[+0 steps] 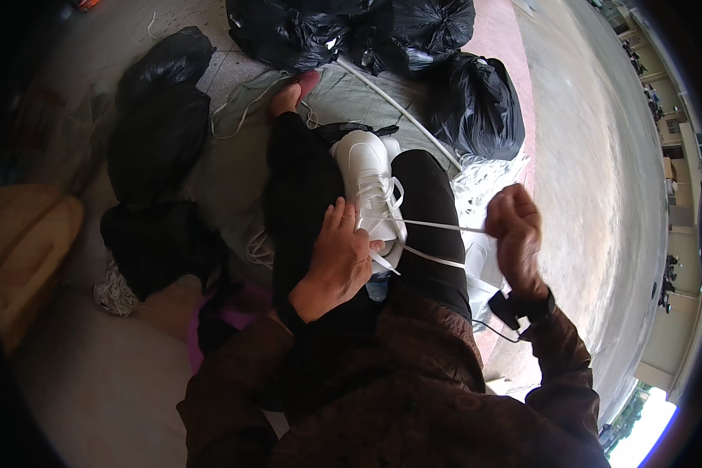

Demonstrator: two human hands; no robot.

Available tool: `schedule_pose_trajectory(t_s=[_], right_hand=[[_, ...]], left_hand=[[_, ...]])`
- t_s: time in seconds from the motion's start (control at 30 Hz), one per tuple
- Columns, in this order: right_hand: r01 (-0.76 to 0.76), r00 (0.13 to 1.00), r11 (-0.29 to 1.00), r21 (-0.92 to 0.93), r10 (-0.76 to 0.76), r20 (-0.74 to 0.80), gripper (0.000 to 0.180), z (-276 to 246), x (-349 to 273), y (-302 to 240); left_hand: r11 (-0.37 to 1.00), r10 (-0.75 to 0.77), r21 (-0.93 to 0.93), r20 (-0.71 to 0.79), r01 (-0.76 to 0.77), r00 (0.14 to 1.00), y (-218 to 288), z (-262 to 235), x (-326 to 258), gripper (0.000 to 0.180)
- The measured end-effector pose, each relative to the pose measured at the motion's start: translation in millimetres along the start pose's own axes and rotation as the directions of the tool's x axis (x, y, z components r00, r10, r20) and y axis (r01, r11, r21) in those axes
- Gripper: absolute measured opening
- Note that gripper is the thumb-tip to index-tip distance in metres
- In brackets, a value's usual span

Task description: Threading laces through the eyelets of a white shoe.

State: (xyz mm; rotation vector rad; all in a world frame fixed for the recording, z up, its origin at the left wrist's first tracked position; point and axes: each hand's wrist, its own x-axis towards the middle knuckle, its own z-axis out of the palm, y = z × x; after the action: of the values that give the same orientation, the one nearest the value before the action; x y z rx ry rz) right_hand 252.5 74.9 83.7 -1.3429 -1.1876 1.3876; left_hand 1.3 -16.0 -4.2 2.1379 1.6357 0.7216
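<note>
A white lace-up sneaker [364, 164] lies between my legs with its toe pointing away from me. My left hand [335, 261] grips its left side, fingers along the upper and thumb at the opening. One loose lace end [384, 264] sticks out by that thumb. Off to the right, my right hand [515, 226] is closed around a white shoelace [444, 225], which runs fairly straight from the eyelets to the fist. Another stretch of lace loops over my right thigh. Part of a second white shoe shows behind the sneaker.
Black plastic bags [476, 105] stand in an arc ahead, with more bags [160, 140] at the left. A bundle of white laces [483, 187] lies right of my knee. A white stick [398, 109] crosses the grey sheet [234, 171]. A wooden seat-like piece [31, 249] is far left.
</note>
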Motion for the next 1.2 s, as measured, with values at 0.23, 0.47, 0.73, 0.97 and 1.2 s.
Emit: schedule_pose_trajectory(t_s=[0.23, 0.47, 0.73, 0.97, 1.2], right_hand=[[0.338, 0.94, 0.652, -0.678, -0.2, 0.277, 0.02, 0.6, 35.5, 38.3], [0.841, 0.541, 0.162, -0.516, -0.289, 0.79, 0.023, 72.8, 53.5, 68.8], [0.807, 0.59, 0.21, -0.552, -0.329, 0.737, 0.02, 75.5, 51.0, 66.2], [0.535, 0.806, 0.507, -0.676, -0.065, 0.589, 0.03, 78.7, 37.7, 44.2], [0.777, 0.628, 0.112, -0.619, -0.182, 0.756, 0.021, 85.6, 36.3, 63.0]], left_hand=[[0.999, -0.026, -0.018, 0.017, 0.027, 0.999, 1.5, 0.9, -1.7, 0.022], [0.977, -0.075, -0.21, -0.134, 0.046, 0.988, 6.8, -5.9, -3.3, 0.008], [0.882, -0.221, -0.42, 0.031, 0.214, 0.975, 5.0, -16.6, -6.3, 0.01], [0.738, -0.166, -0.641, 0.128, 0.209, 0.978, 8.8, -14.2, -14.3, 0.019], [0.729, -0.239, -0.642, 0.084, 0.236, 0.967, 12.9, -11.0, -12.5, 0.017]])
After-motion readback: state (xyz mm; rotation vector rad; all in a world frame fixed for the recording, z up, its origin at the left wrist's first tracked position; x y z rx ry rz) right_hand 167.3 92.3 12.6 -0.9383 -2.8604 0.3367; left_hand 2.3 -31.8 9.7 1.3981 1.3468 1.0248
